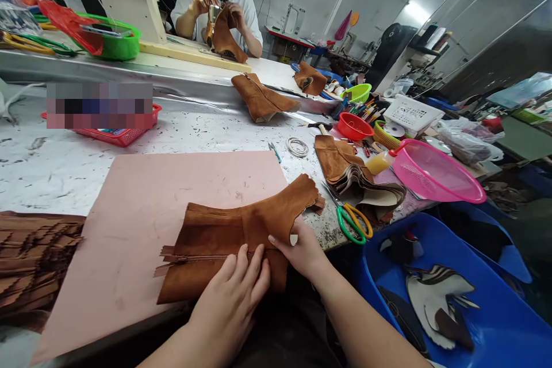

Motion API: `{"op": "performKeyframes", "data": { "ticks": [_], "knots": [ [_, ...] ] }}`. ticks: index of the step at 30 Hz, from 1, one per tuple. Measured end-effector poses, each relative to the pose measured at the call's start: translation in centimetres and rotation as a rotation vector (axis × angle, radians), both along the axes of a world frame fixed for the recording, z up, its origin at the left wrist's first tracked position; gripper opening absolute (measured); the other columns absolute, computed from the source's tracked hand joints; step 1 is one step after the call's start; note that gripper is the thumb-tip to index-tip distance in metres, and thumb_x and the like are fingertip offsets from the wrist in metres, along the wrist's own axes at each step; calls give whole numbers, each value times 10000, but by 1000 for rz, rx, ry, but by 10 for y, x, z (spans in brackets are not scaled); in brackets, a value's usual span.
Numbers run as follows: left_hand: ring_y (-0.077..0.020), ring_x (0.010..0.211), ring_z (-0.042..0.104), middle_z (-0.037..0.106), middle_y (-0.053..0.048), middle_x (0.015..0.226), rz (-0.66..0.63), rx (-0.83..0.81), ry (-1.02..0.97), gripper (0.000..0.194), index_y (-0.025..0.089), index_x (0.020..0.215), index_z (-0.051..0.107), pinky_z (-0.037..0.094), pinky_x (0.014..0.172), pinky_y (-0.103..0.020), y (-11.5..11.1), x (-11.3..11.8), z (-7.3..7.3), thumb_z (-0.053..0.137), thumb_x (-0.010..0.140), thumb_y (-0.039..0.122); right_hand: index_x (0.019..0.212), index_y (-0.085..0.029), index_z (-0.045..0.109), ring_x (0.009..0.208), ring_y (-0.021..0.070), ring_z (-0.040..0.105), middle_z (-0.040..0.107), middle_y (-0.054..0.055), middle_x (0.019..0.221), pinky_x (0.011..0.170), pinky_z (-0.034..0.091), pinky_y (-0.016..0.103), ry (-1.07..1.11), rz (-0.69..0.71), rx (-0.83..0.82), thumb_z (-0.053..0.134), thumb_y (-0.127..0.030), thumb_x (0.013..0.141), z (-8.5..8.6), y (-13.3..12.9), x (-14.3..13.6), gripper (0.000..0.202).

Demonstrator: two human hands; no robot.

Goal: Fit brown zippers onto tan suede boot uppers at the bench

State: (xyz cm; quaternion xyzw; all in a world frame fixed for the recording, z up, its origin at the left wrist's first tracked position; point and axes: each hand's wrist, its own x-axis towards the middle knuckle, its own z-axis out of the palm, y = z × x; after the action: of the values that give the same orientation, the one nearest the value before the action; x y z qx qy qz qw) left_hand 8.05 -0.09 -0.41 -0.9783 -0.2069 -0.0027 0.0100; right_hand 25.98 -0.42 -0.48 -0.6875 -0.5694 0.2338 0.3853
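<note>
A brown suede boot upper point(219, 227) with a zipper along it lies on the pink board point(142, 184) at the front edge of the table. My left hand point(241, 284) rests on its lower part, fingers stretched out flat near the zipper. At the right, my right hand point(302, 244) grips the upper's edge, its thumb on top and the other fingers hidden beneath the leather.
Scissors point(351, 221) and stacked brown pieces point(340, 164) lie to the right, beside a pink basket point(435, 175) and a blue bin point(379, 276). Brown strips point(34, 259) are at the left. Across the table, a person point(248, 6) works at a sewing machine.
</note>
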Motion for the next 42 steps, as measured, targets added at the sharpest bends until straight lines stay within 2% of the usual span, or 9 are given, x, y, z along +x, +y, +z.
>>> {"op": "performKeyframes", "data": {
  "ticks": [5, 9, 12, 16, 24, 27, 31, 37, 42],
  "knots": [
    [-335, 1183, 416, 441, -216, 1305, -23, -22, 31, 549, 88, 1226, 464, 283, 942, -443, 2, 10, 2, 495, 789, 419, 595, -183, 574, 829, 217, 570, 619, 61, 810, 740, 478, 341, -24, 0, -8, 633, -226, 670, -1, 1, 0, 104],
    [-354, 1160, 432, 423, -219, 1317, -57, -55, 38, 642, 81, 1239, 447, 304, 931, -449, 6, 14, 7, 536, 745, 480, 596, -183, 567, 801, 212, 573, 614, 62, 802, 703, 487, 327, -35, 18, -49, 605, -188, 674, -1, 1, 0, 87],
    [-361, 1146, 437, 399, -205, 1339, -50, -90, 51, 671, 96, 1252, 435, 324, 910, -455, 8, 16, 12, 541, 732, 506, 615, -181, 573, 795, 201, 580, 624, 46, 777, 697, 487, 299, -36, 75, -93, 592, -139, 661, -1, 1, 6, 65],
    [-352, 1180, 406, 400, -212, 1335, -52, -116, 6, 669, 90, 1243, 446, 285, 951, -464, 8, 16, 10, 534, 735, 516, 674, -167, 596, 675, 183, 594, 632, 17, 681, 601, 492, 273, -28, 158, -175, 603, -149, 651, 5, 7, 22, 30],
    [-327, 1213, 385, 406, -206, 1334, -34, -129, -35, 647, 110, 1216, 479, 264, 978, -459, 9, 18, 4, 517, 737, 542, 829, -194, 660, 819, 194, 613, 683, 0, 823, 736, 497, 291, -59, 354, -248, 678, -206, 645, 18, 32, 51, 185],
    [-329, 1196, 403, 425, -198, 1323, -31, -132, -37, 638, 120, 1201, 496, 281, 963, -460, 10, 20, 5, 534, 724, 543, 848, -186, 668, 817, 203, 614, 688, 0, 807, 749, 496, 301, -114, 419, -277, 701, -200, 623, 19, 35, 58, 227],
    [-333, 1178, 419, 446, -187, 1312, -8, -115, -61, 634, 137, 1180, 520, 284, 957, -461, 9, 20, 5, 571, 694, 540, 893, -165, 670, 889, 244, 602, 685, 36, 893, 801, 479, 332, -193, 470, -294, 742, -201, 579, 20, 37, 61, 324],
    [-328, 1134, 444, 495, -196, 1263, 19, -116, -59, 684, 97, 1206, 502, 278, 949, -465, 9, 25, 8, 575, 693, 544, 1027, -171, 616, 1013, 272, 547, 627, 75, 1059, 864, 432, 362, -296, 405, -239, 721, -193, 623, 18, 26, 54, 418],
    [-314, 1029, 487, 539, -216, 1185, 34, -84, -24, 859, 12, 1286, 376, 318, 903, -451, 10, 38, 9, 590, 670, 572, 962, -199, 608, 981, 240, 534, 610, 53, 1005, 840, 417, 351, -360, 325, -178, 696, -243, 677, 5, 12, 55, 302]
  ]
}}
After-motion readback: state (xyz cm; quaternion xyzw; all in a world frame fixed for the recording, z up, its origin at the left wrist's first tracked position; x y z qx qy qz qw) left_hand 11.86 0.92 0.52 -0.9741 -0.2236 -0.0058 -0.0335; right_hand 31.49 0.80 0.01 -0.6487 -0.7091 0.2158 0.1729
